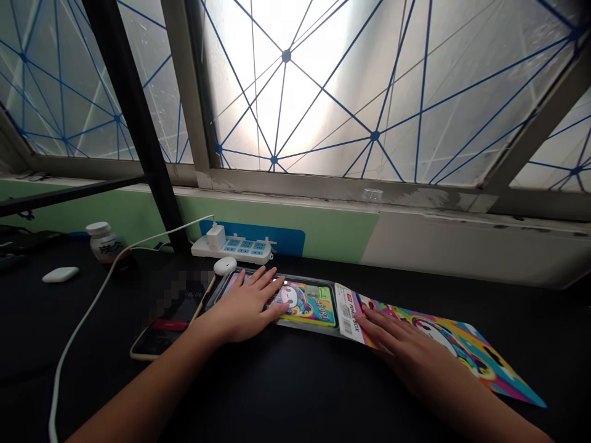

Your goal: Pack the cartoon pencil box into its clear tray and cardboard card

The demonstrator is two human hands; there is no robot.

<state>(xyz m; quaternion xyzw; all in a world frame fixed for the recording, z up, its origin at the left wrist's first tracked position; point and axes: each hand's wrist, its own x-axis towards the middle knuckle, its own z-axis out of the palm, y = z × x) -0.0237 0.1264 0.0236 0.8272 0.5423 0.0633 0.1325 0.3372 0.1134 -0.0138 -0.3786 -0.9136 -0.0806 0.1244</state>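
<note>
A flat pencil box [310, 303] with a bright cartoon picture lies on the black desk. My left hand [244, 306] rests flat on its left part, fingers spread. To the right lies a colourful cardboard sleeve [466, 347] with a white barcode end. My right hand [406, 347] lies flat on that sleeve, fingers stretched out towards the box. Neither hand grips anything.
A phone [164, 329] lies left of the box. Behind are a white power strip [233, 248] with a charger and cable [83, 317], a small white oval case [225, 266], a white-capped bottle [104, 242] and another white case [60, 274]. A black post [138, 129] rises before the window.
</note>
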